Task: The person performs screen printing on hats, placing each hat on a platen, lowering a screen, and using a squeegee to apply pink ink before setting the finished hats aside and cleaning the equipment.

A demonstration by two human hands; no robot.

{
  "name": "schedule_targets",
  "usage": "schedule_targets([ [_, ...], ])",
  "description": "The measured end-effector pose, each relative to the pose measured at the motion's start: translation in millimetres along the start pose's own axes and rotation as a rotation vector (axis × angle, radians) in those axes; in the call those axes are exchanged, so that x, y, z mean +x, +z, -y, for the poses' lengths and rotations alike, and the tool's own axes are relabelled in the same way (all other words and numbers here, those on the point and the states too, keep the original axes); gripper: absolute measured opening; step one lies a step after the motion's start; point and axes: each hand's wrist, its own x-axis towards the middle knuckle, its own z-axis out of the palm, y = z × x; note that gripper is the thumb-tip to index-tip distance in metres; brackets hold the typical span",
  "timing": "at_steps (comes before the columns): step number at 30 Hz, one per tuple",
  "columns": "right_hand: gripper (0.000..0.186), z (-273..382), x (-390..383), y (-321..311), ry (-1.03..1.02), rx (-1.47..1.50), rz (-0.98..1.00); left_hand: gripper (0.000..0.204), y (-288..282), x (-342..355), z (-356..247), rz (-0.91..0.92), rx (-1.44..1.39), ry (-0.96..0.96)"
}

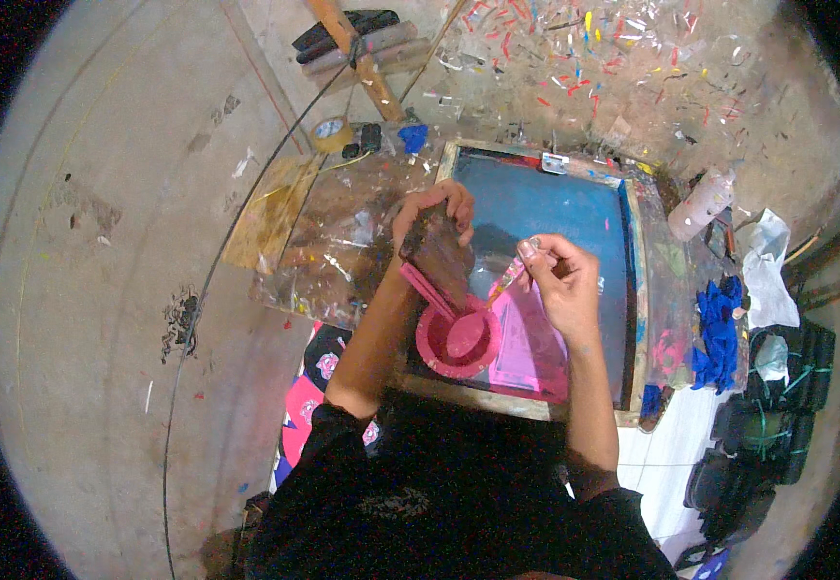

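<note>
My left hand (431, 206) is closed around a brown squeegee (442, 253), tilted with its pink-smeared lower edge by a pink bowl (427, 346). Between the thumb and fingers of my right hand (565, 285) is the paint-stained handle of a spoon (507, 280); its pink-coated end reaches into the bowl. Pink ink lies inside the bowl. Under both hands is a wood-framed printing screen (639, 300) with blue mesh (536, 203). A bright pink patch of ink (533, 348) covers part of the mesh, right of the bowl.
A metal hinge (555, 163) sits at the screen's far edge. On the stained table (333, 237) are a tape roll (331, 133) and a blue rag (413, 137). To the right are a pale bottle (702, 205), blue cloth (718, 333), white paper (770, 266) and black bundles (789, 425).
</note>
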Motion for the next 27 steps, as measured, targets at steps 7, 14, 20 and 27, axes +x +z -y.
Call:
schedule_targets([
  [7, 0.011, 8.7, 10.7, 7.6, -0.008, 0.084, -0.005, 0.030, 3.1, -0.5, 3.3, 0.068, 0.129, 0.000],
  [14, 0.010, 48.2, 32.3, 12.0, -0.198, 0.190, -0.015, 0.029, 5.3, -2.0, 11.3, 0.009, 0.391, 0.110],
  [20, 0.011, 71.8, 25.3, 2.9, -0.298, 0.181, 0.007, 0.029, 0.8, -12.6, 1.5, -0.090, 0.497, 0.051],
  [27, 0.015, 22.2, -17.5, -0.1, -0.332, -0.315, 0.527, 0.020, -17.6, -26.5, -23.9, -0.388, 0.438, 0.223],
])
